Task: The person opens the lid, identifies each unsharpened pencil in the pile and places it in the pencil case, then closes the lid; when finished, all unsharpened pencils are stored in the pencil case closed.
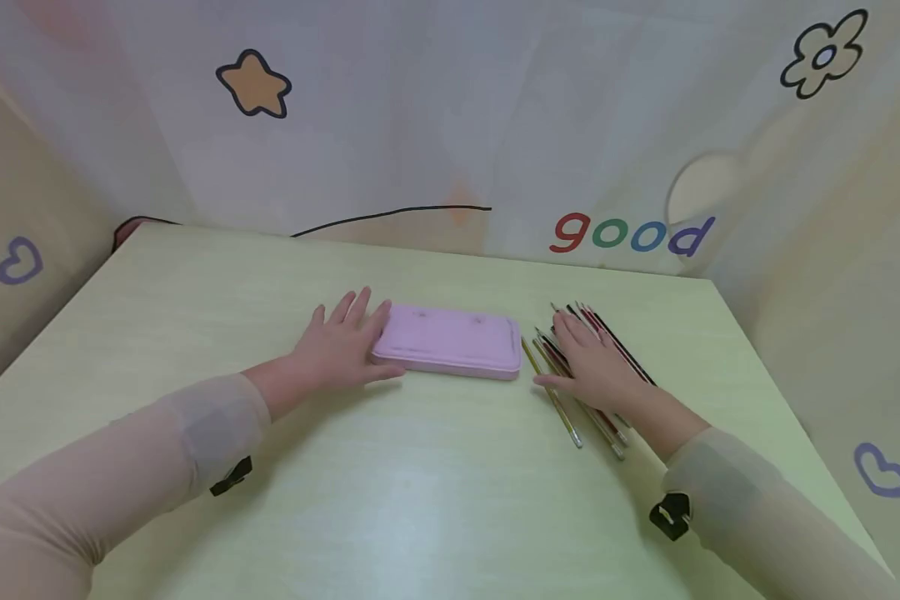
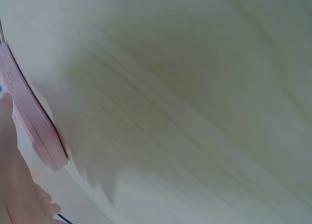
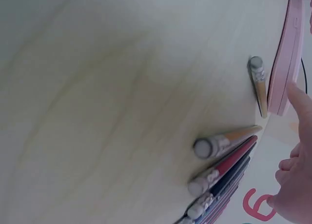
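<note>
A closed pink pencil case (image 1: 450,342) lies flat on the table. My left hand (image 1: 341,346), fingers spread, is at the case's left end, with its thumb near the front edge. In the left wrist view, the side of the case (image 2: 36,121) shows beside that hand (image 2: 14,170). Over a loose bunch of pencils (image 1: 557,403) to the right of the case is my right hand (image 1: 596,367), its fingers extended and thumb out to the left. It hides the middle of the bunch. The right wrist view shows the eraser ends of several pencils (image 3: 202,148).
The pale wood-grain table (image 1: 420,517) reaches back to a printed curtain (image 1: 390,125), which also hangs at both sides. The curtain carries a star (image 1: 253,83), a flower (image 1: 823,55) and the word "good". One yellow pencil lies slightly apart, closest to the case.
</note>
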`<move>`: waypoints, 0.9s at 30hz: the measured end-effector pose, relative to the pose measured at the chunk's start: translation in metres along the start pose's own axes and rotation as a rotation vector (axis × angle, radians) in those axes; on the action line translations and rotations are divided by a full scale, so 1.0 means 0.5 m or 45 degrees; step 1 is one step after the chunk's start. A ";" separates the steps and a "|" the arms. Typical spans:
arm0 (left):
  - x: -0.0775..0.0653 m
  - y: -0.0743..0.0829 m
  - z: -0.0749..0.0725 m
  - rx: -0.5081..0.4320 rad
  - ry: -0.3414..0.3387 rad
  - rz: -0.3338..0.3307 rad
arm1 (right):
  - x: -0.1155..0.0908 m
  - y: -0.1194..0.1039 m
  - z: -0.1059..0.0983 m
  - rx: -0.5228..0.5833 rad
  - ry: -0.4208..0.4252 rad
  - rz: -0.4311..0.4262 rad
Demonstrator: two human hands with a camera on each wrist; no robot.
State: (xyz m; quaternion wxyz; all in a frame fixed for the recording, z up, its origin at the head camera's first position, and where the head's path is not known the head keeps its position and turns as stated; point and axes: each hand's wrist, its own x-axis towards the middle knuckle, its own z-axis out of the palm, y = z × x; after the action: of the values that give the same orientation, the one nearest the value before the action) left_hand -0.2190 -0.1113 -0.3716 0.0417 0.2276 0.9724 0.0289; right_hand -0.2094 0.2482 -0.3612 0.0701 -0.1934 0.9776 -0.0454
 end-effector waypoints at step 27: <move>0.058 0.052 0.006 0.074 -0.142 0.310 | 0.082 -0.069 0.016 0.605 -0.052 -0.105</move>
State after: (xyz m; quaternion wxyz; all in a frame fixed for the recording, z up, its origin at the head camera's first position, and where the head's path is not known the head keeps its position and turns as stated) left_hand -0.2333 -0.0747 -0.3748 0.0852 0.3464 0.9342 -0.0073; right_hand -0.2326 0.2002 -0.3700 0.1315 -0.2119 0.9291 -0.2731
